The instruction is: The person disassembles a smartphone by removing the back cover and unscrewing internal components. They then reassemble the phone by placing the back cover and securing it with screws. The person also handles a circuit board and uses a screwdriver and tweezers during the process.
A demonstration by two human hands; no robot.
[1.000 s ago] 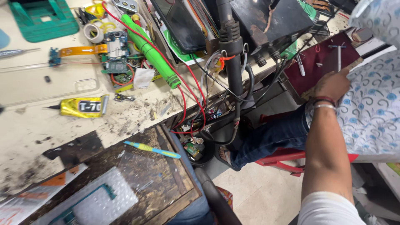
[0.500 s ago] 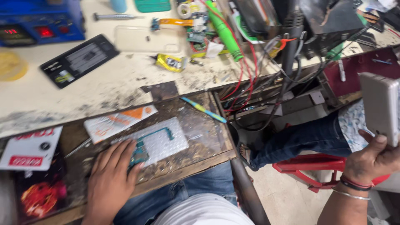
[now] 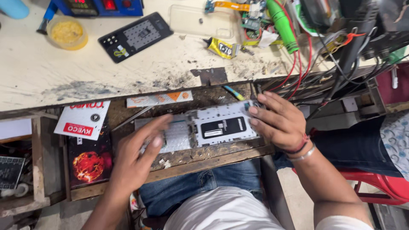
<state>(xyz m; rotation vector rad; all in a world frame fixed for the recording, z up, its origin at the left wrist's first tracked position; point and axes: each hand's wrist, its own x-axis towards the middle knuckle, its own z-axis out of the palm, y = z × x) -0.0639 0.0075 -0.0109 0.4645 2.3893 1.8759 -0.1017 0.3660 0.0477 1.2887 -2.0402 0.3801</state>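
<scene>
My right hand (image 3: 277, 123) grips the right end of an opened white phone body (image 3: 223, 125) with a black battery in its middle. The phone lies flat in the wooden drawer (image 3: 204, 159) over my lap. My left hand (image 3: 136, 157), blurred, rests with fingers apart on a bubble-wrap packet (image 3: 172, 136) just left of the phone. It holds nothing.
On the bench above lie a black phone (image 3: 135, 36), a clear phone case (image 3: 200, 21), a yellow glue tube (image 3: 221, 47), a yellow tub (image 3: 67, 32), a green tool (image 3: 281, 23) and red wires (image 3: 294, 64). Tweezers (image 3: 132, 117) and card packets (image 3: 85, 119) sit in the drawer. A red stool (image 3: 383, 183) stands at the right.
My right hand came in from the far right with the white phone and set it in the drawer. My left hand shifted right along the bubble-wrap packet.
</scene>
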